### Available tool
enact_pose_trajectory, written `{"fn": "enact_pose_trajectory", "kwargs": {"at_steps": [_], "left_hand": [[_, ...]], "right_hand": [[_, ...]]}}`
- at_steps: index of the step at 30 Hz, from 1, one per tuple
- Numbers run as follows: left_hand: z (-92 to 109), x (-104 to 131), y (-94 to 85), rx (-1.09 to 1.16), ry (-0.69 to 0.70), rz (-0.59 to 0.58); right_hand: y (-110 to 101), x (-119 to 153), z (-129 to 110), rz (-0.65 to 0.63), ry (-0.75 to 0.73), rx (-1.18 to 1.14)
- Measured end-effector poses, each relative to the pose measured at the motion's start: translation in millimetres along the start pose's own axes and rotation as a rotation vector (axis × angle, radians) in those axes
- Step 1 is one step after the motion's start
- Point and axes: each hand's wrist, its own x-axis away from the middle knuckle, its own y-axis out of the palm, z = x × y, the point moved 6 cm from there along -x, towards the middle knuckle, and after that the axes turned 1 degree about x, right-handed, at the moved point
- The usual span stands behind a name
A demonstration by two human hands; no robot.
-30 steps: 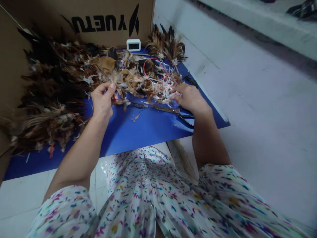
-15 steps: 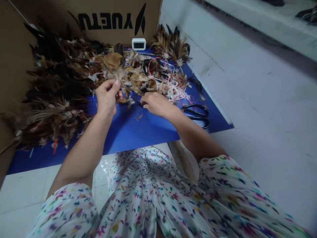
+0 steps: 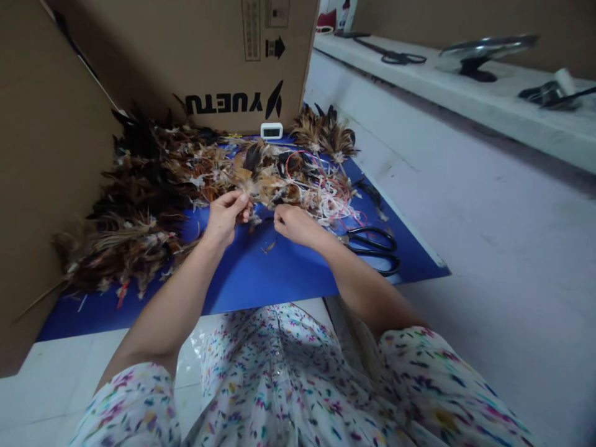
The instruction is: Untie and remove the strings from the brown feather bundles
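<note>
My left hand [image 3: 228, 214] pinches the base of a small feather bunch [image 3: 246, 167], whose tan and dark feathers point away from me. To its right, my right hand [image 3: 295, 223] is closed just above the blue board [image 3: 274, 279]; whatever its curled fingers hold is hidden. Loose brown and tan feathers [image 3: 274, 183] lie right beyond both hands. White and red string [image 3: 333, 198] is tangled to the right of them. Black-handled scissors [image 3: 375, 248] rest on the board beside my right forearm.
Dark feather bunches [image 3: 139, 180] are heaped along the left, and another cluster [image 3: 326, 133] lies at the back right. A small white digital clock [image 3: 271, 130] stands before a cardboard box [image 3: 209, 62]. A ledge [image 3: 419, 74] with tools runs along the right wall.
The view has tilted up, showing more of the box and ledge. My right hand's fingers are curled in more tightly. My left hand still pinches the feather bunch.
</note>
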Motion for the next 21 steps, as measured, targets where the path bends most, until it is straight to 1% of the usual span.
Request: {"fn": "enact_pose_trajectory", "kwargs": {"at_steps": [2, 3, 7, 9, 11, 13, 16, 21], "left_hand": [[-4, 1, 1.9, 0.031, -0.041, -0.028], [-6, 1, 2.9, 0.049, -0.061, -0.038], [-13, 5, 7.4, 0.11, -0.155, -0.057], [-15, 8, 9.5, 0.124, -0.199, -0.06], [-16, 10, 11.0, 0.135, -0.232, -0.066], [-19, 11, 12.3, 0.144, -0.263, -0.082], [-25, 13, 14.6, 0.152, -0.309, -0.124], [-33, 19, 19.9, 0.141, -0.366, -0.185]], "right_hand": [[-6, -1, 9, 0.101, 0.012, -0.274], [-8, -2, 14, 0.126, 0.035, -0.415], [-9, -5, 26, 0.126, 0.133, -0.895], [-12, -5, 26, 0.144, 0.127, -1.067], [-15, -4, 25, 0.164, 0.085, -1.205], [-16, -5, 25, 0.174, 0.047, -1.305], [-17, -7, 27, 0.219, -0.001, -1.377], [-20, -8, 30, 0.346, -0.065, -1.346]]}}
